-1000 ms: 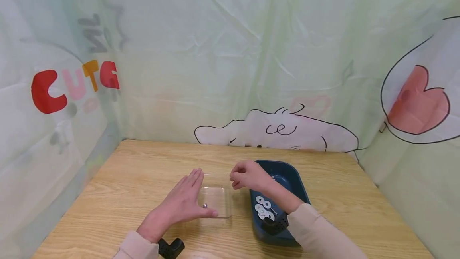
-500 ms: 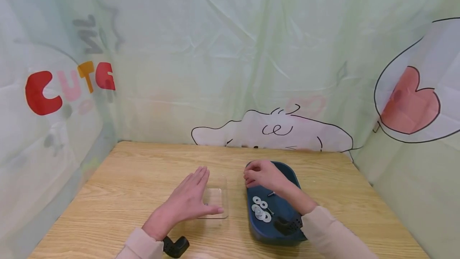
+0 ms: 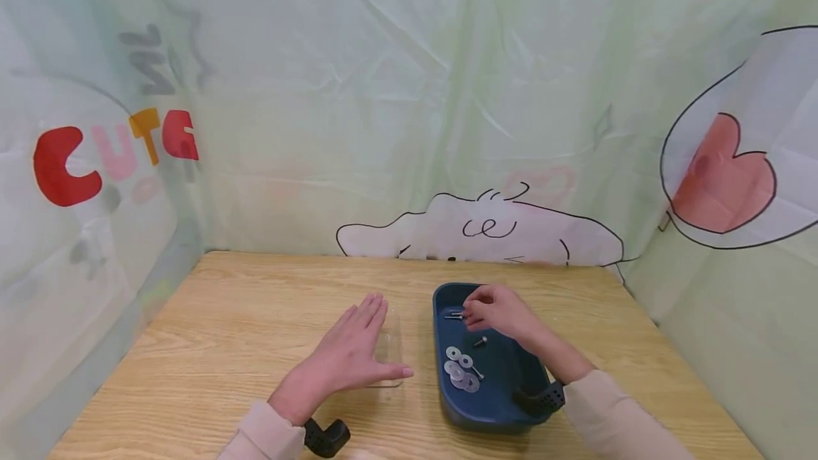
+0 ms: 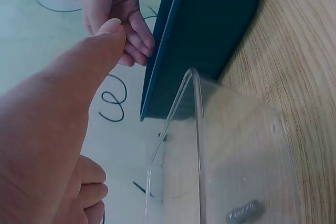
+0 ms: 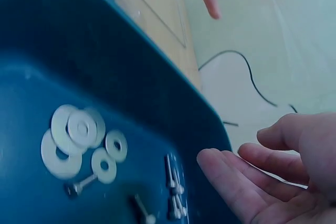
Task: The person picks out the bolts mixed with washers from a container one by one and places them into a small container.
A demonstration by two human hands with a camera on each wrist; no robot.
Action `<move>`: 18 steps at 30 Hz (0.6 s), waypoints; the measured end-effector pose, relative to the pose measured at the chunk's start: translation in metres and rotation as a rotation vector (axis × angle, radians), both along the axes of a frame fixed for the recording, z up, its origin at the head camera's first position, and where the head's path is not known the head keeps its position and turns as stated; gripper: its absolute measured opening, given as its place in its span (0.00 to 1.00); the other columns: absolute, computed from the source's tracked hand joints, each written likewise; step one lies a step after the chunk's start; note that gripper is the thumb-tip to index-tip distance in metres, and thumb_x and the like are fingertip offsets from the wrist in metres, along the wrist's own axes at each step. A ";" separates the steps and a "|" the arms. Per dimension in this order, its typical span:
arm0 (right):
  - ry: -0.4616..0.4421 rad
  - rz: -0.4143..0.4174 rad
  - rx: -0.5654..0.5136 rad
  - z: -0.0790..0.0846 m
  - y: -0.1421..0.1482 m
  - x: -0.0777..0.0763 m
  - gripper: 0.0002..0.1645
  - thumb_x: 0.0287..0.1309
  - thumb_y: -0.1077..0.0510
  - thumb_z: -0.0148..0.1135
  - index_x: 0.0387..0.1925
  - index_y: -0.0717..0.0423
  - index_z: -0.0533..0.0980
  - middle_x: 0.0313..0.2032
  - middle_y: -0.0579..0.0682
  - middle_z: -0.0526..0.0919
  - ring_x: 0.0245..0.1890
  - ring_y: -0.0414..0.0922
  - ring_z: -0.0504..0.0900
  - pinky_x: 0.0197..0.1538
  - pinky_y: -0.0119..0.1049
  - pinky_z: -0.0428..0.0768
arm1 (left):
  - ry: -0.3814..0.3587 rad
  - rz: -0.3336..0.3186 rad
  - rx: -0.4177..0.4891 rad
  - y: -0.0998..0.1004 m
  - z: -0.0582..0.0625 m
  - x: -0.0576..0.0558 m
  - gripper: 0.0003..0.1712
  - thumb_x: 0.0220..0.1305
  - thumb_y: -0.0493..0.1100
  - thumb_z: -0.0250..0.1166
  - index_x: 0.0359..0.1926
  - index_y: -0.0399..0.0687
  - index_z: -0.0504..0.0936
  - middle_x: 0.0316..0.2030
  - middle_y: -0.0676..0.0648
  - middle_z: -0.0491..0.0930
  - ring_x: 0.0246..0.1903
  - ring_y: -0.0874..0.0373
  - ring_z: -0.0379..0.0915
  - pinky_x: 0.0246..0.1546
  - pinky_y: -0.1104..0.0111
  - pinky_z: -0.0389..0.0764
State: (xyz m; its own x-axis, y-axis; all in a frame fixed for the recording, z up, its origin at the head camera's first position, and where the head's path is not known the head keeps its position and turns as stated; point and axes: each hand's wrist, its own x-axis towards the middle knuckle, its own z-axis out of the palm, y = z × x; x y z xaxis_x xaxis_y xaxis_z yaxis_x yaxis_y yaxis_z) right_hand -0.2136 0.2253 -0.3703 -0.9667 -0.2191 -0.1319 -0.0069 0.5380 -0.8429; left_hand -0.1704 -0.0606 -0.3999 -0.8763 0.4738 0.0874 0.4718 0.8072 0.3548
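My left hand [image 3: 348, 353] stretches its fingers and thumb over a clear plastic box [image 4: 247, 145], covering much of it in the head view; it grips nothing. A short bolt [image 4: 243, 211] lies inside that box. Above the far part of a dark blue tray [image 3: 508, 382] hangs my right hand [image 3: 501, 314], its fingers loosely bent and nothing held in the right wrist view. Several flat washers [image 5: 71, 137] lie in a loose cluster on the tray floor. Several thin screws [image 5: 175, 182] are near the tray's far end, below the right fingers. Another bolt [image 3: 481, 341] lies mid-tray.
Both things stand on a wooden table [image 3: 255, 304], the tray to the right of the clear box. One more screw [image 5: 81, 184] touches the washers. A printed curtain [image 3: 307, 91] hangs behind the table and along its sides.
My right hand has moved right, from beside the clear box to above the tray, uncovering the screws there. The left hand has drifted slightly right and hides more of the box.
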 end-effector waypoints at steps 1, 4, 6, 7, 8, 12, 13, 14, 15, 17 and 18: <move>0.003 -0.003 0.007 0.000 0.003 0.000 0.17 0.71 0.62 0.52 0.51 0.74 0.75 0.45 0.66 0.83 0.41 0.53 0.87 0.47 0.45 0.87 | 0.002 -0.002 -0.003 0.002 0.001 0.000 0.67 0.52 0.81 0.58 0.76 0.37 0.52 0.78 0.40 0.49 0.78 0.47 0.43 0.77 0.51 0.51; 0.004 -0.019 0.023 -0.001 0.011 0.001 0.18 0.71 0.62 0.51 0.52 0.75 0.74 0.44 0.67 0.83 0.41 0.53 0.87 0.47 0.46 0.87 | 0.000 -0.011 -0.008 0.007 0.002 0.000 0.67 0.52 0.81 0.58 0.76 0.37 0.53 0.78 0.41 0.48 0.78 0.47 0.43 0.77 0.52 0.52; 0.009 -0.031 0.041 -0.002 0.014 0.002 0.18 0.71 0.63 0.51 0.52 0.76 0.74 0.44 0.67 0.83 0.40 0.53 0.87 0.47 0.46 0.87 | -0.004 -0.016 -0.010 0.011 0.002 0.000 0.67 0.52 0.80 0.59 0.77 0.38 0.53 0.78 0.42 0.48 0.78 0.48 0.42 0.77 0.52 0.51; 0.011 -0.041 0.047 -0.002 0.016 0.002 0.17 0.71 0.63 0.52 0.51 0.75 0.75 0.43 0.67 0.83 0.40 0.53 0.87 0.47 0.46 0.87 | -0.003 -0.021 -0.009 0.013 0.002 0.000 0.67 0.52 0.80 0.59 0.77 0.38 0.53 0.78 0.42 0.48 0.78 0.48 0.43 0.77 0.52 0.52; 0.012 -0.046 0.056 -0.003 0.017 0.002 0.17 0.71 0.63 0.52 0.51 0.76 0.75 0.43 0.68 0.83 0.40 0.54 0.87 0.47 0.46 0.87 | -0.003 -0.028 -0.011 0.015 0.003 -0.001 0.67 0.52 0.80 0.59 0.77 0.39 0.53 0.78 0.42 0.48 0.78 0.48 0.42 0.77 0.52 0.52; 0.018 -0.074 0.097 -0.005 0.023 0.002 0.17 0.71 0.63 0.52 0.50 0.76 0.75 0.42 0.67 0.83 0.38 0.53 0.88 0.46 0.46 0.87 | 0.005 -0.052 -0.030 0.024 0.002 0.000 0.68 0.51 0.82 0.58 0.77 0.39 0.52 0.79 0.43 0.47 0.78 0.49 0.42 0.78 0.54 0.52; 0.016 -0.081 0.104 -0.006 0.024 0.002 0.17 0.70 0.63 0.53 0.50 0.76 0.76 0.41 0.67 0.83 0.38 0.52 0.88 0.45 0.45 0.87 | 0.002 -0.057 -0.037 0.027 0.002 0.000 0.68 0.50 0.82 0.58 0.77 0.40 0.51 0.79 0.43 0.46 0.79 0.50 0.41 0.78 0.54 0.51; 0.015 -0.079 0.113 -0.007 0.025 0.002 0.17 0.70 0.63 0.53 0.50 0.76 0.76 0.41 0.67 0.83 0.37 0.52 0.88 0.45 0.45 0.87 | 0.000 -0.063 -0.042 0.029 0.002 0.000 0.69 0.50 0.82 0.58 0.77 0.40 0.51 0.79 0.44 0.46 0.79 0.50 0.41 0.78 0.54 0.51; 0.010 -0.082 0.117 -0.007 0.027 0.002 0.17 0.70 0.64 0.53 0.50 0.76 0.76 0.40 0.66 0.83 0.37 0.51 0.88 0.45 0.44 0.87 | -0.004 -0.067 -0.048 0.032 0.002 0.001 0.69 0.50 0.83 0.58 0.78 0.41 0.50 0.79 0.44 0.46 0.79 0.51 0.41 0.78 0.55 0.51; 0.001 -0.076 0.127 -0.008 0.028 0.002 0.17 0.70 0.64 0.52 0.50 0.77 0.76 0.40 0.66 0.83 0.37 0.51 0.88 0.44 0.44 0.87 | -0.013 -0.076 -0.054 0.037 0.002 0.002 0.69 0.49 0.82 0.59 0.78 0.42 0.50 0.79 0.45 0.45 0.79 0.51 0.40 0.78 0.55 0.50; -0.002 -0.073 0.131 -0.009 0.029 0.002 0.17 0.70 0.64 0.52 0.50 0.77 0.76 0.40 0.66 0.84 0.37 0.51 0.87 0.44 0.44 0.88 | -0.013 -0.081 -0.053 0.039 0.002 0.003 0.70 0.48 0.82 0.60 0.78 0.42 0.50 0.79 0.45 0.45 0.79 0.51 0.40 0.78 0.55 0.50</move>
